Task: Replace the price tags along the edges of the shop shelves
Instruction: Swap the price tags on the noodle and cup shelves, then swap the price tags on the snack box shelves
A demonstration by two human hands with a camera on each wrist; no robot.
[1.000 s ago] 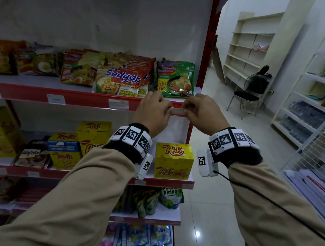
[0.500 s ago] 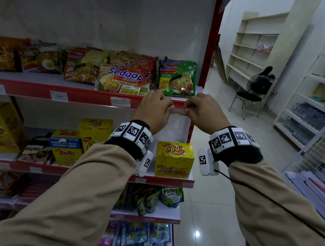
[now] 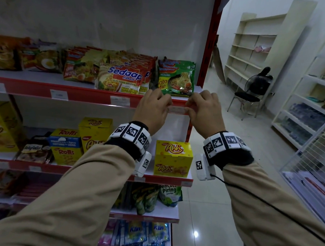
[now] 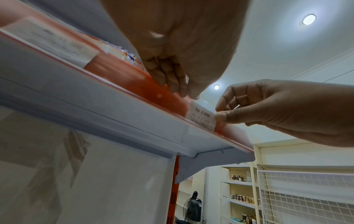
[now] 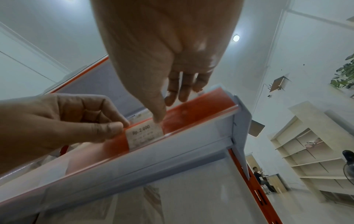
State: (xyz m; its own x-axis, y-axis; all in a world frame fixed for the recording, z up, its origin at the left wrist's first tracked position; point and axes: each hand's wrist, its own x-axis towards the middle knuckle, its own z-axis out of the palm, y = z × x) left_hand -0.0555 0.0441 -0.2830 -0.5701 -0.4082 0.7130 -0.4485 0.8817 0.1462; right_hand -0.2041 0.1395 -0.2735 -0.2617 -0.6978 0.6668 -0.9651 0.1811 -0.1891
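I have the price tag (image 4: 201, 116) in the red strip (image 3: 87, 96) on the top shelf edge, just under the green noodle pack (image 3: 176, 78). My left hand (image 3: 152, 110) pinches one end and my right hand (image 3: 206, 114) pinches the other. If I pull too hard, I think the paper could bend, rip or pop out.
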